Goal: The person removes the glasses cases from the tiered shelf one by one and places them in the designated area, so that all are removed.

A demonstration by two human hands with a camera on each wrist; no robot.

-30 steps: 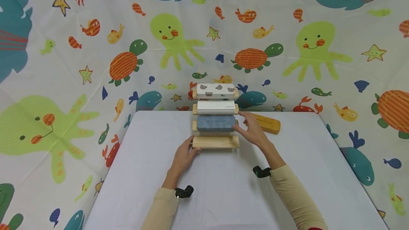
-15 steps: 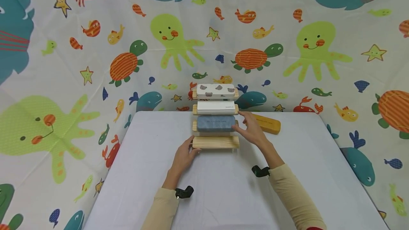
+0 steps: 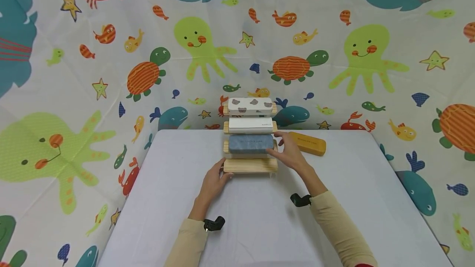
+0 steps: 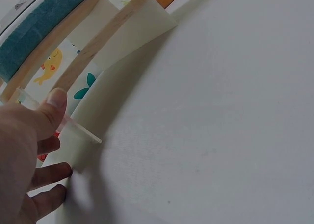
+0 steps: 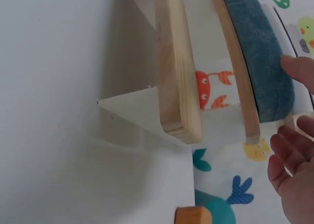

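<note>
A tiered wooden display rack (image 3: 250, 166) stands at the table's far middle, its lowest shelf bare. My left hand (image 3: 212, 183) holds that shelf's left end; in the left wrist view the thumb (image 4: 57, 98) presses the wooden edge near a clear side panel. On the tier above lies a blue glasses case (image 3: 248, 144). My right hand (image 3: 292, 155) reaches around the case's right end, thumb on its front and the other fingers curled toward the back. In the right wrist view the thumb (image 5: 300, 69) touches the blue case, with the fingers just below its end.
Higher on the rack lie a white case (image 3: 248, 125) and a white case with brown patches (image 3: 245, 105). A mustard-yellow glasses case (image 3: 312, 145) rests on the table (image 3: 252, 226) just right of the rack. A sea-animal curtain (image 3: 256, 32) hangs behind.
My right hand has shifted slightly left, its thumb farther onto the front of the blue glasses case. The left hand and the cases keep their places.
</note>
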